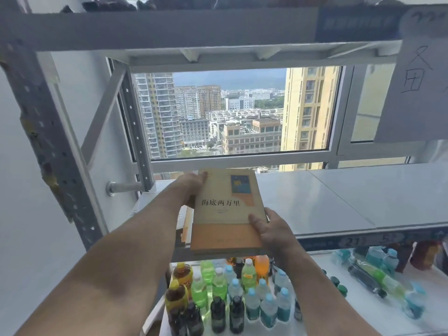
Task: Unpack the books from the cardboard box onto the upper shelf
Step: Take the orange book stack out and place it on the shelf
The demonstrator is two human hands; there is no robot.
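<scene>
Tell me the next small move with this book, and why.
Probably slide the book forward and lower it flat onto the shelf. Both hands grip it, the left hand at its far left corner, the right hand at its near right edge, and its near end overhangs the shelf's front edge.

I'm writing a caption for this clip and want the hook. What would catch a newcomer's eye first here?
First the cream and orange book, held flat in the centre by the left hand at its far left edge and the right hand at its near right corner, over the white shelf. Behind it, the window shows a city of high-rises. Below, rows of coloured drink bottles crowd the lower shelf.
</scene>
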